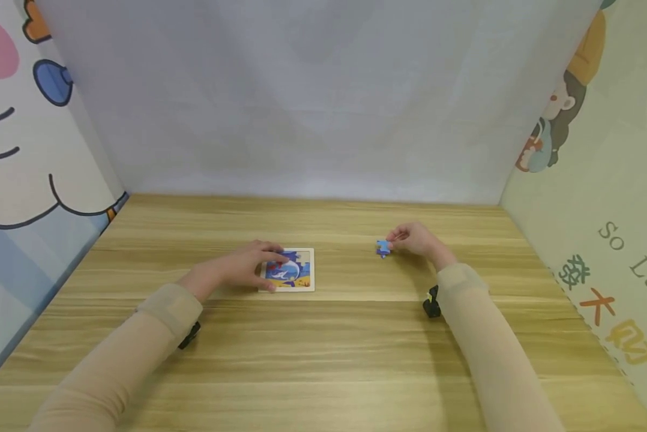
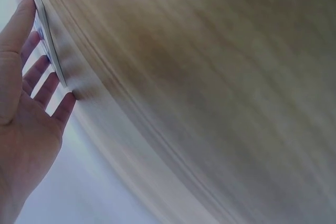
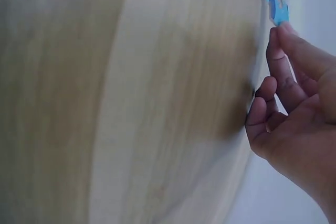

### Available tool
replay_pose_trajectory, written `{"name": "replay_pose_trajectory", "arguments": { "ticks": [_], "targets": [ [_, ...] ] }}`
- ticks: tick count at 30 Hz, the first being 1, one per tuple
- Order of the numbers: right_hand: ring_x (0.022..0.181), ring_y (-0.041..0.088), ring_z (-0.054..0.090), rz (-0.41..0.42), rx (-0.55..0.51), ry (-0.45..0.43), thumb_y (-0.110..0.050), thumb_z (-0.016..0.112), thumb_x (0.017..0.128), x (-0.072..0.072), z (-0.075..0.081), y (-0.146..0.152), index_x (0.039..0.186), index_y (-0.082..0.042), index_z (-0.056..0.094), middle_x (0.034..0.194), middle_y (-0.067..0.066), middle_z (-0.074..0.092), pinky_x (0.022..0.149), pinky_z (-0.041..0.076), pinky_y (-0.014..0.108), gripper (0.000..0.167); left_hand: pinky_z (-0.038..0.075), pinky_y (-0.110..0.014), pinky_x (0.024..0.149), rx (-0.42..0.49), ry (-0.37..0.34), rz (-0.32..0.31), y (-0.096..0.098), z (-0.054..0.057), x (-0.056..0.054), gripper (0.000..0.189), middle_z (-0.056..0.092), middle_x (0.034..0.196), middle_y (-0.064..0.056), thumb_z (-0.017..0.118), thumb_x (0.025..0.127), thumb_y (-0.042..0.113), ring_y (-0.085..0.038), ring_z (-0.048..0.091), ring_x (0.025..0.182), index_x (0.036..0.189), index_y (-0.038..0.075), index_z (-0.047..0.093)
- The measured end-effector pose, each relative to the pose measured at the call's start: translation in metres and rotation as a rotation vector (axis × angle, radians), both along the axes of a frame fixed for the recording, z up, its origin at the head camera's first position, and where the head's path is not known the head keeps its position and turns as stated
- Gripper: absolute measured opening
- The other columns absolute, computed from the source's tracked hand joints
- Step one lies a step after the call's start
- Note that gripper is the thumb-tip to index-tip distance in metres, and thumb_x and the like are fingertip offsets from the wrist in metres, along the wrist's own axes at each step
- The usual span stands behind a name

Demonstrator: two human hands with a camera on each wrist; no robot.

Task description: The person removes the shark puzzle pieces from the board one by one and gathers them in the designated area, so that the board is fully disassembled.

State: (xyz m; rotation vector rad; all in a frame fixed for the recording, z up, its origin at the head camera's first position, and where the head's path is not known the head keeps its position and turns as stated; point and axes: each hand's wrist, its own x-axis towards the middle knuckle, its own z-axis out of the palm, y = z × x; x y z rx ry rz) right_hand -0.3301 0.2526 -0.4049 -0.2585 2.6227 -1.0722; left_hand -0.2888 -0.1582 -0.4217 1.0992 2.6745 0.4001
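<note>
A small jigsaw puzzle [image 1: 287, 275] with a dolphin picture lies in a white-rimmed tray on the wooden table. Pale bare patches show in its upper right part. My left hand [image 1: 244, 266] rests at the tray's left side, thumb at the near edge and fingers spread over the far left corner. In the left wrist view the thumb and fingertips sit along the tray's edge [image 2: 46, 32]. Off to the right, my right hand [image 1: 414, 238] pinches a blue puzzle piece [image 1: 383, 248] between thumb and index finger. The right wrist view shows the piece [image 3: 281, 12] at the fingertips, the other fingers curled.
The wood-grain table [image 1: 323, 360] spreads around both hands. A pale curtain [image 1: 312, 108] stands behind it, with printed panels at left and right. Black devices [image 1: 433, 303] sit under both wrists.
</note>
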Motion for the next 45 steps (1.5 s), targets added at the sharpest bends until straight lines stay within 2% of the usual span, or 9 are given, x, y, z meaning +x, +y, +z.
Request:
{"name": "replay_pose_trajectory", "arguments": {
  "ticks": [7,14,18,21,24,30,36,40,45],
  "targets": [
    [0.092,0.020,0.054,0.032,0.035,0.013,-0.011,0.061,0.092,-0.001,0.000,0.002,0.109,0.003,0.061,0.106,0.016,0.064,0.081,0.043,0.027,0.022,0.022,-0.058,0.110,0.015,0.015,-0.025,0.000,0.001,0.001,0.064,0.033,0.149,-0.016,0.067,0.085,0.044,-0.040,0.028,0.137,0.139,0.016,0.048],
    [0.102,0.025,0.054,0.045,0.055,0.016,-0.013,0.060,0.093,-0.001,0.001,0.003,0.114,0.000,0.060,0.112,0.016,0.062,0.093,0.043,0.037,0.026,0.022,-0.057,0.111,0.006,0.027,-0.031,0.004,0.002,0.000,0.064,0.033,0.150,-0.015,0.066,0.085,0.045,-0.039,0.027,0.137,0.139,0.015,0.048],
    [0.096,0.023,0.052,0.058,0.047,0.028,-0.015,0.060,0.093,0.001,0.006,-0.001,0.117,-0.002,0.060,0.106,0.013,0.060,0.086,0.044,0.035,0.028,0.021,-0.056,0.111,0.028,0.016,-0.024,0.006,0.003,0.002,0.062,0.035,0.148,-0.015,0.068,0.084,0.042,-0.039,0.028,0.137,0.136,0.013,0.050],
    [0.087,0.021,0.051,0.099,0.055,0.070,-0.015,0.062,0.091,0.003,0.014,-0.010,0.117,-0.002,0.061,0.098,0.010,0.059,0.075,0.043,0.031,0.028,0.020,-0.056,0.112,0.040,0.005,-0.009,0.007,0.003,0.004,0.060,0.034,0.149,-0.014,0.069,0.084,0.041,-0.039,0.028,0.137,0.134,0.013,0.051],
    [0.084,0.021,0.050,0.142,0.070,0.106,-0.016,0.064,0.091,0.003,0.021,-0.021,0.118,-0.002,0.061,0.097,0.010,0.060,0.071,0.043,0.030,0.031,0.020,-0.055,0.112,0.032,0.008,0.018,0.007,0.002,0.004,0.060,0.031,0.151,-0.013,0.069,0.083,0.042,-0.038,0.027,0.138,0.133,0.014,0.051],
    [0.091,0.023,0.046,0.186,0.096,0.155,-0.020,0.066,0.089,0.004,0.030,-0.048,0.121,-0.005,0.060,0.109,0.012,0.059,0.075,0.041,0.034,0.036,0.019,-0.055,0.112,0.009,0.058,0.089,0.004,-0.001,0.005,0.079,0.034,0.149,-0.016,0.071,0.078,0.050,-0.038,0.029,0.137,0.139,0.009,0.044],
    [0.096,0.027,0.046,0.219,0.070,0.168,-0.020,0.068,0.088,0.008,0.034,-0.078,0.121,-0.005,0.060,0.114,0.016,0.058,0.082,0.041,0.039,0.038,0.022,-0.058,0.110,-0.004,0.077,0.156,0.003,0.000,0.009,0.084,0.039,0.146,-0.015,0.072,0.076,0.053,-0.038,0.031,0.135,0.139,0.007,0.042],
    [0.100,0.029,0.048,0.236,0.062,0.190,-0.022,0.071,0.086,0.007,0.032,-0.096,0.119,-0.008,0.062,0.115,0.017,0.059,0.088,0.041,0.040,0.037,0.021,-0.059,0.110,-0.023,0.087,0.174,0.002,0.001,0.009,0.085,0.039,0.146,-0.014,0.071,0.075,0.056,-0.037,0.032,0.135,0.139,0.008,0.043],
    [0.103,0.032,0.050,0.266,0.046,0.215,-0.020,0.073,0.083,0.007,0.027,-0.118,0.116,-0.008,0.064,0.114,0.016,0.060,0.089,0.041,0.039,0.036,0.021,-0.059,0.110,-0.037,0.098,0.159,-0.001,-0.001,0.009,0.083,0.039,0.146,-0.013,0.069,0.077,0.058,-0.038,0.032,0.135,0.139,0.008,0.045]
  ]
}}
